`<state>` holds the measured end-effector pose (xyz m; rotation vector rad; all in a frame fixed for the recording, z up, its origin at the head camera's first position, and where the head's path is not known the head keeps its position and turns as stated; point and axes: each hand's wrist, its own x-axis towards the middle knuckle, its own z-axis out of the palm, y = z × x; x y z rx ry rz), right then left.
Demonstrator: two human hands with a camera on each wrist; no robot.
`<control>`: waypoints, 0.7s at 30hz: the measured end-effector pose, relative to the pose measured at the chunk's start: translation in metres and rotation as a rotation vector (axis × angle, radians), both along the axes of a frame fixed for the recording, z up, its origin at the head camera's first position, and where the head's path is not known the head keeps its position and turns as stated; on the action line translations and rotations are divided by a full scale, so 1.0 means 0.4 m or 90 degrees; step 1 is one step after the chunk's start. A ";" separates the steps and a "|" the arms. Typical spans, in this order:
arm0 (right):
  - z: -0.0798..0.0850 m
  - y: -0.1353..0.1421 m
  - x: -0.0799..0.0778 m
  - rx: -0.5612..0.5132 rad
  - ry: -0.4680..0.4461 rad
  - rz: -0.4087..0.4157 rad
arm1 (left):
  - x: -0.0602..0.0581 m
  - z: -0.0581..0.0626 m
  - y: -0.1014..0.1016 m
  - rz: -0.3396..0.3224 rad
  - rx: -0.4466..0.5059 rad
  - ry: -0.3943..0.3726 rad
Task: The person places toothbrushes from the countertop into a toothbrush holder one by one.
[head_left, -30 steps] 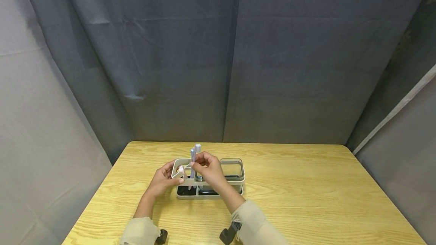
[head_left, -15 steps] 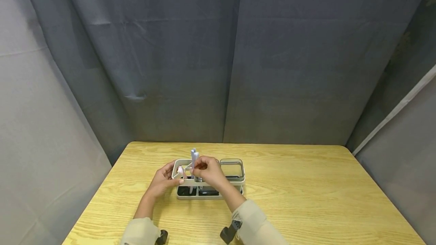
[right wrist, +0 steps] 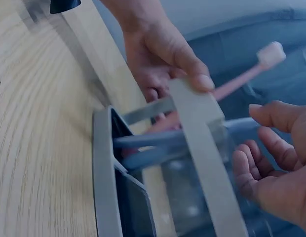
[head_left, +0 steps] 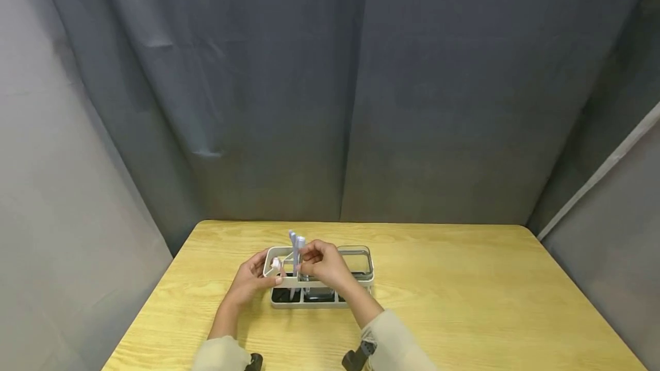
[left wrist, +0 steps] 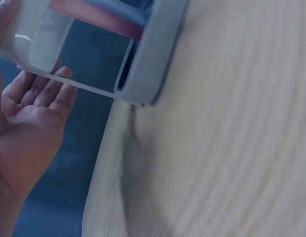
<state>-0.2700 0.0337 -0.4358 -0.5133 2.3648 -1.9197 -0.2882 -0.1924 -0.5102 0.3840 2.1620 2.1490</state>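
Note:
A beige toothbrush holder (head_left: 322, 283) with a black-lined base stands on the table. My left hand (head_left: 246, 284) grips its left end, thumb on the front rim and fingers behind. In the left wrist view the fingers of the left hand (left wrist: 37, 106) show beyond the clear end of the holder. A pink toothbrush (right wrist: 239, 81) leans in the left compartment. Beside it stand two bluish toothbrushes (head_left: 295, 253). My right hand (head_left: 323, 266) is just right of these, thumb and fingers parted; in the right wrist view this hand (right wrist: 281, 163) is near a blue handle end.
A clear cup (head_left: 356, 259) sits in the holder's right part. The wooden table (head_left: 464, 296) extends to the right and in front. Grey curtains (head_left: 438, 102) hang behind and at both sides.
The bluish toothbrush in my right hand has gone down into the holder. The right thumb and fingers have parted from it and moved slightly right. The left hand keeps its grip.

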 end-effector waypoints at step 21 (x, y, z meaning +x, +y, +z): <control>-0.007 0.307 0.141 0.092 0.108 -0.208 | 0.156 0.040 0.009 0.141 -0.178 0.048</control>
